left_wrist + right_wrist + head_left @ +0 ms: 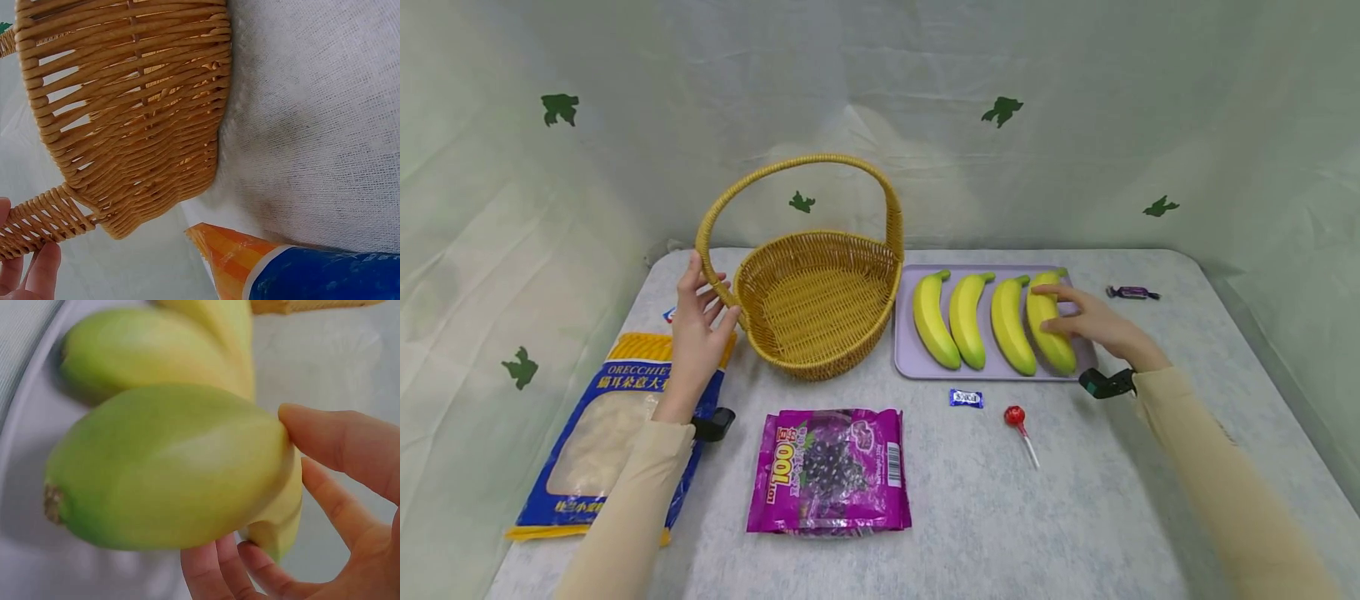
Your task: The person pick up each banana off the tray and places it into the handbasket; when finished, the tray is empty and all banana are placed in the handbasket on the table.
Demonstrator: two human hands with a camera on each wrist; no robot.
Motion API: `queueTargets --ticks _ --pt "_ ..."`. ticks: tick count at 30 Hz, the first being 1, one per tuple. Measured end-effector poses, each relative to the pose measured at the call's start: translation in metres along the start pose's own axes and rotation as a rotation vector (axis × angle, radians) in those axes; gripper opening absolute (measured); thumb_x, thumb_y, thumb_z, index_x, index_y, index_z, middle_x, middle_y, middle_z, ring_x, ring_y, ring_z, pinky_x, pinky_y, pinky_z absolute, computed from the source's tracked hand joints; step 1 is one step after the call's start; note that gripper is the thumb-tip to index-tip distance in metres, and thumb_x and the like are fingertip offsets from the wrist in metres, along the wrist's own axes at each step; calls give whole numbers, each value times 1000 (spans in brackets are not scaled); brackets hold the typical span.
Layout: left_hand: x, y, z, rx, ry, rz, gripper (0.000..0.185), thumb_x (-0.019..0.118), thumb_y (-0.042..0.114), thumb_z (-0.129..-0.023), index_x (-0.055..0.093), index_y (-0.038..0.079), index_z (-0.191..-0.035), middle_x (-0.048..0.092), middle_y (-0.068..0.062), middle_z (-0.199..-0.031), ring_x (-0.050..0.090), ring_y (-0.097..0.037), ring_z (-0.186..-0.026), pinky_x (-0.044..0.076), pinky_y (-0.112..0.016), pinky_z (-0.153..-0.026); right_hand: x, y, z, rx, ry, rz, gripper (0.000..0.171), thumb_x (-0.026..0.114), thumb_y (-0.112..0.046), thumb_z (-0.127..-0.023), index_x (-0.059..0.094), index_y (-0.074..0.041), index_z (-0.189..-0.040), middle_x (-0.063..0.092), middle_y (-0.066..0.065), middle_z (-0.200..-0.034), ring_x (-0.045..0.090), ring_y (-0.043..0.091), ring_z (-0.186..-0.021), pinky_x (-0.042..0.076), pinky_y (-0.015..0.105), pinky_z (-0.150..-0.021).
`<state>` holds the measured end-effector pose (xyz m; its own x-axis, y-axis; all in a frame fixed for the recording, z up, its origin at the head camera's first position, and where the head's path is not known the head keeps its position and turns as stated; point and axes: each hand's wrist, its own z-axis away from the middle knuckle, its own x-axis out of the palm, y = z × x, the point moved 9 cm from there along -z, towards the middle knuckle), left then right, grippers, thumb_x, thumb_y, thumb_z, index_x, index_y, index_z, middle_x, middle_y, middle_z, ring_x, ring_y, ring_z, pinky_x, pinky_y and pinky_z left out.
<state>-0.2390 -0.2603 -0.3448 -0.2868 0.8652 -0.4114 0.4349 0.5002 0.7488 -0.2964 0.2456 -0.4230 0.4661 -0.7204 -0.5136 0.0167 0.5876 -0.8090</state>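
Observation:
A wicker basket (808,362) with a tall arched handle (797,162) stands at the back, left of the middle. My left hand (696,329) holds the lower left end of that handle, fingers on both sides of it in the left wrist view. On a pale purple tray (910,371), several bananas (934,325) lie side by side. The rightmost banana (169,469) is gripped by my right hand (1097,321), thumb on one side and fingers on the other. Whether this banana is clear of the tray, I cannot tell.
A blue and yellow pasta bag (602,450) lies under my left forearm. Nearer the front is a purple candy bag (831,475). A small blue-wrapped candy (966,398) and a red lollipop (1015,417) lie before the tray, a purple-wrapped candy (1133,292) behind my right hand.

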Motion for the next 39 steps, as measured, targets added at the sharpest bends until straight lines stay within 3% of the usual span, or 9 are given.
queueTargets --ticks 7,12,16,19,23,29,32,35,39 --pt "2 12 1 28 -3 -21 79 54 -12 -91 9 11 -152 37 -30 -132 44 -50 -121 35 -63 -98 13 -40 5 -48 -23 36 64 64 -29 -92 35 -17 -148 25 19 -147 45 45 -117 39 60 -97" --pt "1 39 3 71 0 -40 77 55 -11 -91 11 7 -151 35 -37 -129 43 -55 -117 36 -67 -95 36 -72 2 -122 -96 -8 61 64 -25 -92 38 -16 -147 26 13 -150 43 43 -120 38 57 -98" --pt "0 47 3 69 -1 -58 73 55 -6 -92 14 5 -151 35 -37 -131 43 -55 -118 36 -67 -94 57 -98 -2 -197 -149 -14 59 65 -24 -92 40 -17 -145 28 9 -150 45 38 -118 41 51 -96" --pt "0 45 4 54 -2 -65 73 54 -8 -92 14 4 -151 35 -37 -131 44 -54 -118 37 -66 -94 72 -118 -5 -245 -184 -8 59 66 -26 -91 42 -21 -145 32 5 -149 50 33 -114 42 48 -94" --pt "1 27 3 43 -1 -72 77 56 -12 -90 13 4 -152 35 -35 -133 44 -53 -118 37 -66 -94 93 -145 -10 -305 -234 -23 57 67 -26 -91 44 -24 -143 36 -1 -147 53 30 -110 44 46 -92" --pt "1 1 2 7 -27 -76 82 56 -7 -91 11 17 -154 37 -26 -136 45 -46 -121 39 -60 -98 119 -182 -27 -411 -280 -25 56 66 -21 -91 45 -20 -143 38 -5 -147 54 28 -110 47 42 -91" --pt "1 -1 2 -5 -33 -76 81 56 -5 -92 11 21 -155 37 -24 -137 46 -44 -122 38 -58 -99 130 -198 -37 -440 -292 -24 56 66 -21 -91 45 -19 -143 38 -5 -147 54 27 -110 47 41 -91" --pt "1 10 3 -13 -36 -75 80 54 -9 -92 11 17 -154 36 -27 -137 45 -46 -122 38 -59 -99 141 -213 -49 -444 -297 -23 56 65 -19 -91 45 -19 -143 36 -2 -148 53 28 -113 46 40 -94" --pt "1 11 3 -26 -39 -68 82 54 -14 -90 10 13 -154 34 -30 -137 44 -48 -122 37 -60 -99 155 -231 -67 -457 -293 -25 56 66 -15 -91 46 -16 -143 38 3 -146 49 23 -114 47 37 -92"
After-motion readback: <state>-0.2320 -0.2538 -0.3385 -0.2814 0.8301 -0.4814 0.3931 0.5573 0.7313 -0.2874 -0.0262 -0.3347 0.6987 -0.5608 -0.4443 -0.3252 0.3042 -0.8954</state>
